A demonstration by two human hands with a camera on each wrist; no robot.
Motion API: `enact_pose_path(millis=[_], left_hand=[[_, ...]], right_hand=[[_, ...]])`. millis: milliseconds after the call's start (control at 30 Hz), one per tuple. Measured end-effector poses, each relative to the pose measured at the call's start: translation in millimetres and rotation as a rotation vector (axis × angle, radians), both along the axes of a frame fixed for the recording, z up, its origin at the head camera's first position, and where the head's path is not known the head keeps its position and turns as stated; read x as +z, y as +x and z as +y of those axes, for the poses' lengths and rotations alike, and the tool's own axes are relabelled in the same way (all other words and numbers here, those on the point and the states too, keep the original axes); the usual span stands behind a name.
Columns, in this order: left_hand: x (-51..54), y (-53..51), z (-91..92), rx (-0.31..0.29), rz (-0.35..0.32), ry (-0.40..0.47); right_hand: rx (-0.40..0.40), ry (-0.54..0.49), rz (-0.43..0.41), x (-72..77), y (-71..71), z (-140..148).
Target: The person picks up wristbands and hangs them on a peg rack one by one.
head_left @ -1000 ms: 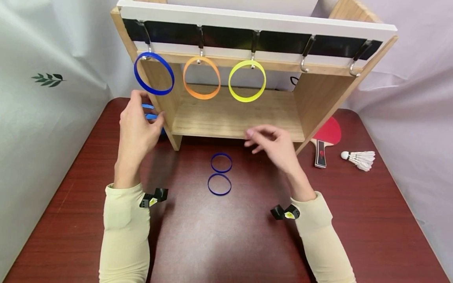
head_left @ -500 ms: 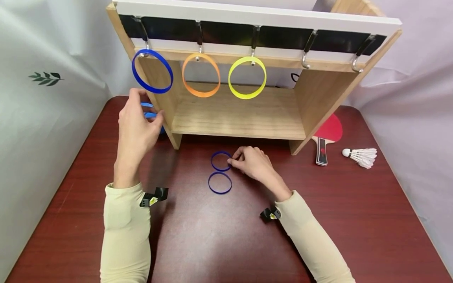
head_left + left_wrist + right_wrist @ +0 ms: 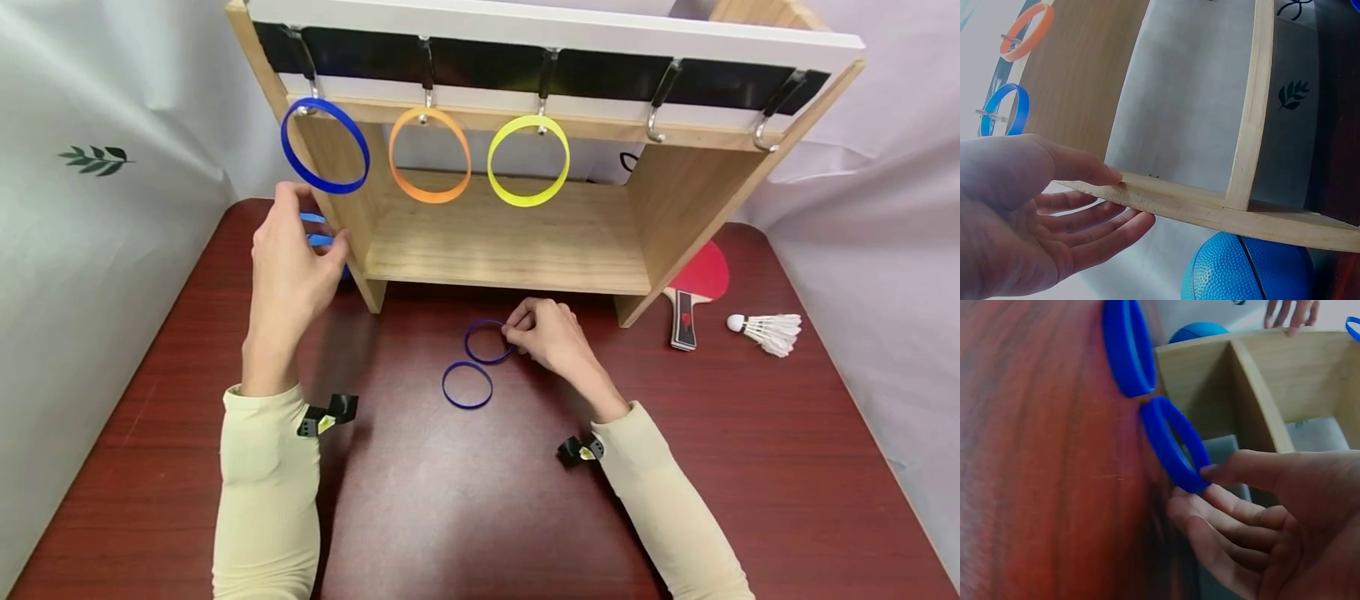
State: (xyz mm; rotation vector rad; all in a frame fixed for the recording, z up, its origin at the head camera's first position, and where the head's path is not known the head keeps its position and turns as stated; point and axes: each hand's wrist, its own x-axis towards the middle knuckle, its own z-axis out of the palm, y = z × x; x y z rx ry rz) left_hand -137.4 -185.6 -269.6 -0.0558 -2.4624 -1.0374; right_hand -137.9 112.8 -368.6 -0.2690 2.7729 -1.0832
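Observation:
My right hand [image 3: 555, 337] pinches the right edge of a blue silicone wristband [image 3: 1163, 444] between thumb and fingertips, low over the dark red table. A second blue wristband [image 3: 467, 407] lies just in front of it. My left hand [image 3: 288, 287] grips the left side panel [image 3: 1179, 209] of a wooden shelf, thumb on one face and fingers on the other. From the shelf's hooks hang a blue wristband [image 3: 337, 187], an orange wristband [image 3: 431, 197] and a yellow wristband [image 3: 527, 202]. Two hooks on the right, including the outermost hook [image 3: 761, 137], carry no band.
The wooden shelf [image 3: 502, 242] stands across the table's back. Behind its left panel sits a blue ball [image 3: 1222, 269]. To the right lie a red table tennis paddle [image 3: 701, 271] and a white shuttlecock [image 3: 772, 332]. Pale cloth surrounds the table [image 3: 810, 467].
My right hand has come down from near the shelf board to the table and taken hold of the farther blue wristband, shifting it slightly right. My left hand stays on the side panel.

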Motion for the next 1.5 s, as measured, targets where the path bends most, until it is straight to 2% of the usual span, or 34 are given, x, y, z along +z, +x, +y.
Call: enact_pose_path(millis=[100,300,533,667,800,900,1000,1100,1167,1300,1400,1500], left_hand=[[1.1,-0.7,0.4,0.001,0.001,-0.004],[2.6,-1.4,1.1,0.003,-0.004,-0.010],[3.0,-0.7,1.9,0.000,-0.006,-0.015],[3.0,-0.1,2.2,-0.002,-0.003,-0.018],[3.2,0.2,2.5,-0.002,-0.006,-0.017],[3.4,0.3,2.7,-0.001,-0.005,-0.019],[3.6,0.4,2.9,0.003,-0.005,-0.021],[4.0,0.3,3.0,0.006,-0.005,-0.022],[4.2,0.2,3.0,0.007,-0.008,-0.023],[4.0,0.2,2.6,0.012,-0.012,-0.024],[2.7,0.3,2.4,0.017,-0.013,-0.027],[0.1,1.0,2.6,0.020,-0.012,-0.029]], right_hand=[[0.054,-0.043,-0.013,6.3,1.0,3],[0.120,-0.019,0.019,12.9,3.4,2],[0.125,-0.013,0.001,13.1,6.6,0],[0.129,0.001,0.018,16.1,7.3,3],[0.129,-0.013,0.054,26.6,8.5,9],[0.132,-0.077,0.072,40.1,10.9,18],[0.138,-0.197,0.071,56.7,15.3,29],[0.148,-0.395,0.088,72.9,20.4,41],[0.145,-0.554,0.140,82.6,24.1,48],[0.122,-0.911,0.302,99.8,30.6,55],[0.065,-1.196,0.384,109.7,33.0,55],[-0.017,-1.425,0.451,117.3,31.5,53]])
